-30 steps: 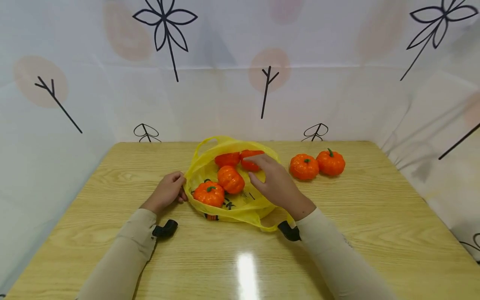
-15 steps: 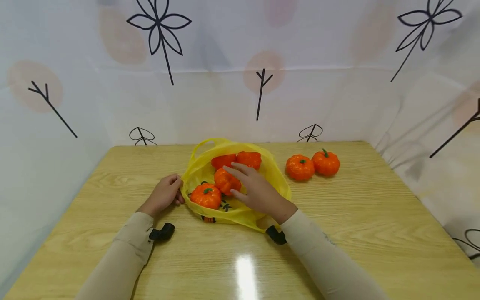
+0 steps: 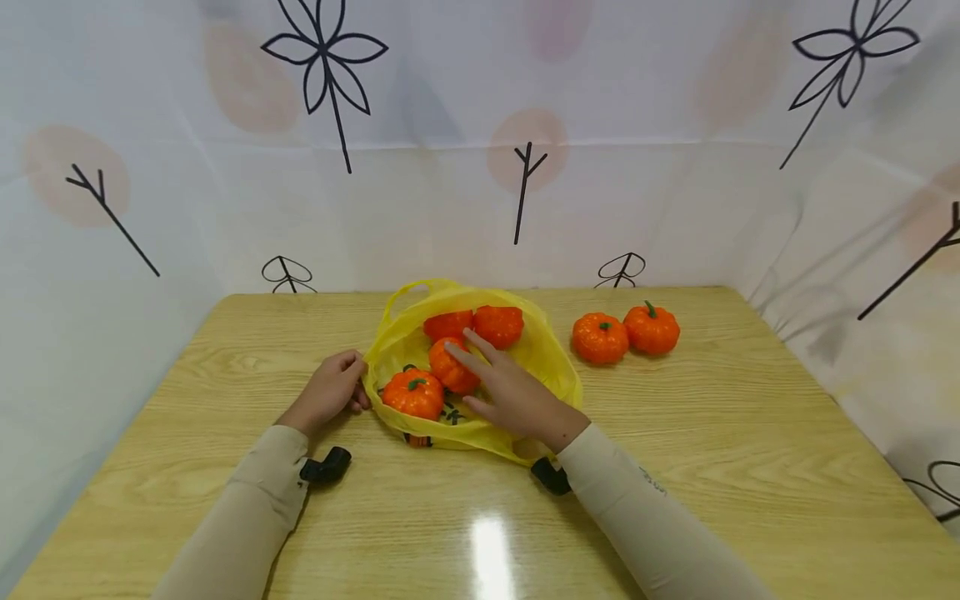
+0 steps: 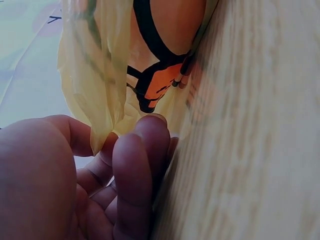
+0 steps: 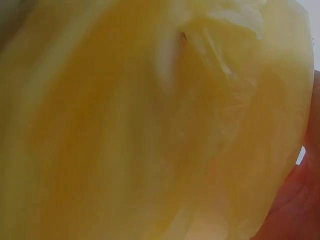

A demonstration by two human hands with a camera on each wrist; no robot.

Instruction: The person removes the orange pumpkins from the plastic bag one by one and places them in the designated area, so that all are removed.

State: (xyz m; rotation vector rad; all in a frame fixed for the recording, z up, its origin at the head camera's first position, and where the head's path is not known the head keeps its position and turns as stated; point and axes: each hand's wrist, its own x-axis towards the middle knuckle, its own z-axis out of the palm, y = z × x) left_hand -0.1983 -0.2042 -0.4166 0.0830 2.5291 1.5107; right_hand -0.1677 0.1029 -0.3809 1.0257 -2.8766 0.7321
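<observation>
A yellow plastic bag (image 3: 551, 354) lies with its mouth spread, holding several small orange toy pumpkins. My left hand (image 3: 328, 390) pinches its left rim between thumb and fingers; the left wrist view shows the thin film (image 4: 102, 100) there. My right hand (image 3: 517, 396) reaches into the mouth, fingers fairly straight over the middle pumpkin (image 3: 448, 375); whether they touch it I cannot tell. A green-stemmed pumpkin (image 3: 414, 400) sits at the bag's front left, and two more, a pumpkin (image 3: 447, 323) and a pumpkin (image 3: 498, 325), lie at the back. Yellow film fills most of the right wrist view.
Outside the bag, to its right, two pumpkins stand side by side: a left pumpkin (image 3: 600, 340) and a right pumpkin (image 3: 652, 330). Everything is on a wooden table (image 3: 712, 450). A patterned white cloth (image 3: 435, 208) hangs behind the table's back edge.
My right hand has moved left and a little down, from the bag's right side to over the middle pumpkin. My left hand keeps its hold on the rim.
</observation>
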